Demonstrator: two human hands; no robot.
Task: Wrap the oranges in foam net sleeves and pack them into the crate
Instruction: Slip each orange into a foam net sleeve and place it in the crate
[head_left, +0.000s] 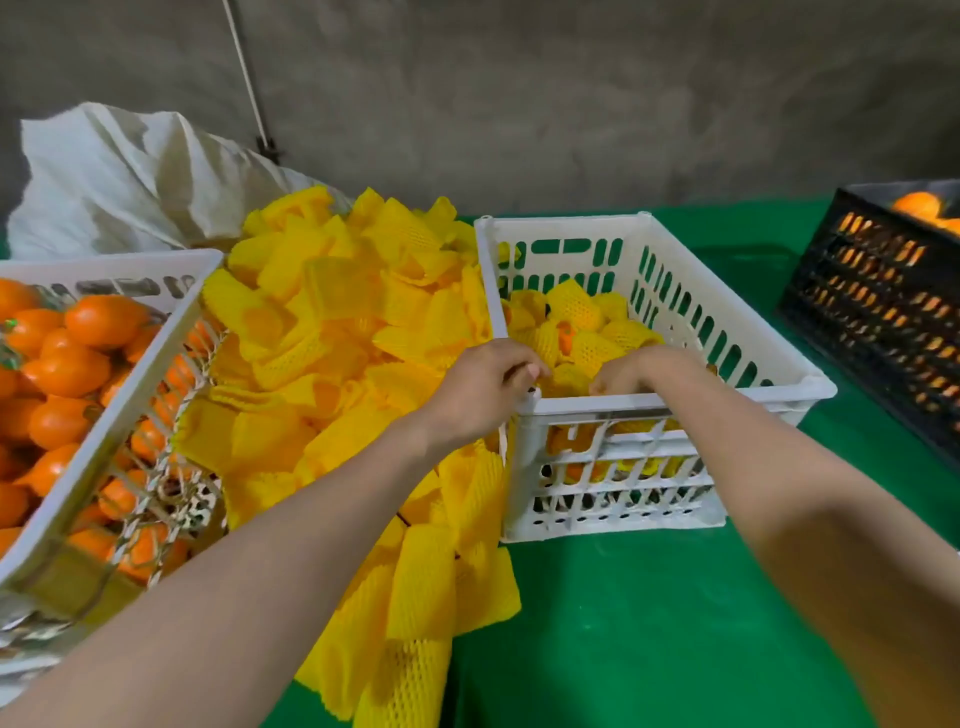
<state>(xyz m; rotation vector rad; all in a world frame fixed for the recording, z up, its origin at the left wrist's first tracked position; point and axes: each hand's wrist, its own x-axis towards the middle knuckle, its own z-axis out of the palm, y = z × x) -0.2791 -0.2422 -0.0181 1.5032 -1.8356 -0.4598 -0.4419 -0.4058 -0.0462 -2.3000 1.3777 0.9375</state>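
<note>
Green-clothed table, both hands at the white crate!
Left hand curled at near-left rim, right hand curled among wrapped oranges; couldn't tell either grip.

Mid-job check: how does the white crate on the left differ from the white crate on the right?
The left crate holds bare oranges; the right crate holds oranges in yellow foam net sleeves. The left crate is piled about to its rim; the right crate's load sits lower, inner walls showing. Both are white slotted plastic.
</note>
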